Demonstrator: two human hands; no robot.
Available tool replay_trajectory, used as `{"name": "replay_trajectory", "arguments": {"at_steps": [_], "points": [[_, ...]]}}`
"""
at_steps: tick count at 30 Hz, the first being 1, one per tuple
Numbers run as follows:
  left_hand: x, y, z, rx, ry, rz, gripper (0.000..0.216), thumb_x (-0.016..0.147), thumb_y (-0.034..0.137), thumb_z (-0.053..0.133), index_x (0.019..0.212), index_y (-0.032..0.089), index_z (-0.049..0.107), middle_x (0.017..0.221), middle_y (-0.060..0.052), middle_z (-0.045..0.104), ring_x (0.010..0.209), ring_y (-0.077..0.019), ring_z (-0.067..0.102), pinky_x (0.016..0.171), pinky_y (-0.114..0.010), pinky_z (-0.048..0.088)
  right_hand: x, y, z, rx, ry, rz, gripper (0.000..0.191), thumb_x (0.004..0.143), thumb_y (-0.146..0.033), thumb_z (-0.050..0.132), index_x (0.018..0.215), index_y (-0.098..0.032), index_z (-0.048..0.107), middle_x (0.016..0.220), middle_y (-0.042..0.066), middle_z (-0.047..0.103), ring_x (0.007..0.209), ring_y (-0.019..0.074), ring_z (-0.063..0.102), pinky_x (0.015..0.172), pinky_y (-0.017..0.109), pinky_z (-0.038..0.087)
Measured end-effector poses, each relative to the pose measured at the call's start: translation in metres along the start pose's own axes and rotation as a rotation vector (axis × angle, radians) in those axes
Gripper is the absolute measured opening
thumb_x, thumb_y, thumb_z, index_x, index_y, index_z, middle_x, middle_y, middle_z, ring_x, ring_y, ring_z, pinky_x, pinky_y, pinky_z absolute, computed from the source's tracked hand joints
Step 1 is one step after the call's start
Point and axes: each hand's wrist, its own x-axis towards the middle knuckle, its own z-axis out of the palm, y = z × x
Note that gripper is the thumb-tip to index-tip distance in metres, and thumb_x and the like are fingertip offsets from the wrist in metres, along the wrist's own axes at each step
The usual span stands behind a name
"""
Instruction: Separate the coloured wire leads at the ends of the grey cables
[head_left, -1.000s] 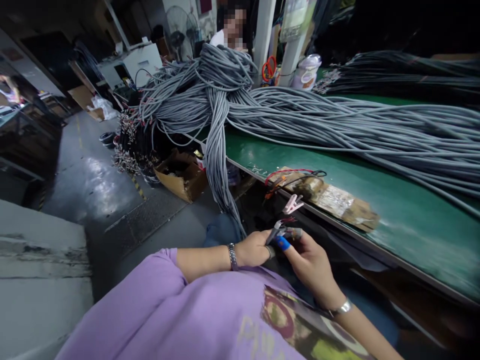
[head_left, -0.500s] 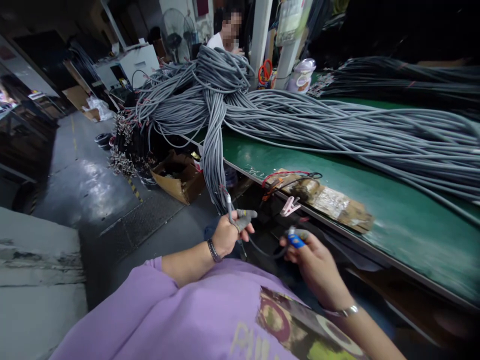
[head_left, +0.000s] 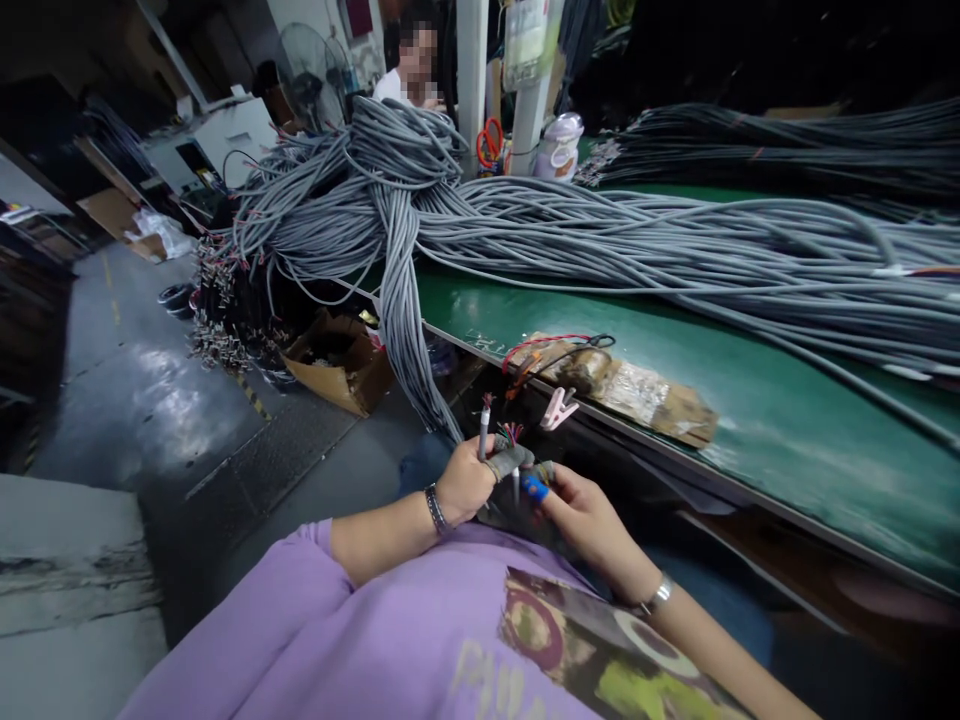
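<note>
My left hand (head_left: pixel 466 482), with a grey cover on the thumb, is closed around a grey cable (head_left: pixel 484 435). That cable's end stands upright above the fist, its thin wires bared. A second cable end (head_left: pixel 515 482) with red and blue wires fanned at its tip is between my two hands, against the left thumb. My right hand (head_left: pixel 592 508), wearing blue and grey finger covers, pinches at this second end; its fingertips are partly hidden and blurred. Just behind my left hand, a bundle of grey cables (head_left: pixel 405 300) hangs over the table edge.
Long grey cables (head_left: pixel 585 235) lie along the green table (head_left: pixel 780 400). A pink clip (head_left: pixel 559 409) and a taped wooden block (head_left: pixel 637 392) with leads sit at the edge. A cardboard box (head_left: pixel 337 365) stands on the floor. Someone (head_left: pixel 397 85) sits at the back.
My right hand has moved left, bringing its cable end up to my left hand. Both cable ends now stand side by side, wires upward. The camera view has shifted slightly right.
</note>
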Motion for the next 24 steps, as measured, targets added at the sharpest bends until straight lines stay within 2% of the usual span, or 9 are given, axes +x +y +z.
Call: {"name": "replay_trajectory", "arguments": {"at_steps": [5,8,11,14,16,20,22,24], "points": [[0.001,-0.005,-0.003,0.014,0.005,-0.165,0.043,0.058,0.050,0.079,0.069,0.013,0.060,0.059,-0.003,0.062,0.052,-0.0120,0.055,0.048,-0.021,0.038,0.007,-0.003,-0.014,-0.173,0.186,-0.148,0.032,0.080,-0.052,0.059,0.082,-0.019,0.059,0.073,0.004,0.065,0.058,0.0144,0.054,0.054,0.027,0.045],[0.000,-0.007,-0.003,0.038,-0.018,-0.102,0.041,0.056,0.045,0.081,0.061,0.014,0.055,0.054,0.000,0.057,0.050,-0.0092,0.049,0.050,-0.022,0.038,0.014,-0.007,-0.009,-0.314,0.133,-0.190,0.030,0.077,-0.049,0.065,0.082,-0.020,0.058,0.066,0.001,0.062,0.057,0.0144,0.052,0.052,0.025,0.042],[-0.001,-0.008,-0.004,0.069,-0.027,-0.029,0.038,0.056,0.041,0.082,0.062,0.014,0.056,0.056,0.003,0.054,0.052,-0.0079,0.046,0.052,-0.022,0.039,0.020,-0.013,-0.003,-0.360,0.124,-0.171,0.031,0.075,-0.049,0.067,0.074,-0.020,0.056,0.060,0.000,0.058,0.054,0.0136,0.048,0.050,0.026,0.039],[-0.001,-0.008,-0.006,0.151,-0.043,-0.007,0.038,0.059,0.041,0.081,0.064,0.014,0.055,0.057,0.003,0.054,0.052,-0.0081,0.046,0.051,-0.021,0.039,0.024,-0.015,-0.001,-0.189,0.089,-0.124,0.035,0.072,-0.052,0.070,0.071,-0.019,0.058,0.065,0.002,0.061,0.057,0.0140,0.050,0.053,0.026,0.039],[-0.001,-0.007,-0.007,0.171,-0.050,-0.007,0.039,0.060,0.044,0.080,0.064,0.014,0.055,0.057,0.002,0.056,0.053,-0.0095,0.050,0.053,-0.022,0.041,0.025,-0.015,-0.002,-0.001,0.031,-0.025,0.039,0.069,-0.055,0.071,0.073,-0.019,0.058,0.062,0.002,0.062,0.053,0.0128,0.048,0.050,0.026,0.036],[0.003,-0.006,-0.005,0.107,-0.121,-0.090,0.044,0.062,0.053,0.077,0.070,0.015,0.057,0.058,-0.001,0.060,0.054,-0.0118,0.056,0.055,-0.024,0.045,0.025,-0.011,-0.004,0.314,-0.033,0.132,0.044,0.065,-0.058,0.074,0.074,-0.019,0.056,0.053,0.000,0.057,0.046,0.0108,0.044,0.046,0.024,0.030],[0.004,-0.004,-0.004,0.088,-0.154,-0.130,0.046,0.064,0.056,0.075,0.067,0.014,0.056,0.057,-0.001,0.060,0.052,-0.0113,0.055,0.055,-0.023,0.044,0.025,-0.011,-0.005,0.322,-0.002,0.117,0.045,0.063,-0.057,0.076,0.071,-0.019,0.054,0.051,-0.002,0.054,0.045,0.0100,0.042,0.046,0.023,0.030],[0.005,-0.002,-0.003,0.097,-0.157,-0.146,0.046,0.064,0.056,0.075,0.064,0.014,0.055,0.056,-0.002,0.060,0.051,-0.0107,0.054,0.053,-0.022,0.044,0.024,-0.014,-0.005,0.213,0.060,0.061,0.044,0.062,-0.057,0.077,0.069,-0.019,0.055,0.051,-0.003,0.053,0.046,0.0093,0.040,0.046,0.024,0.030]]}}
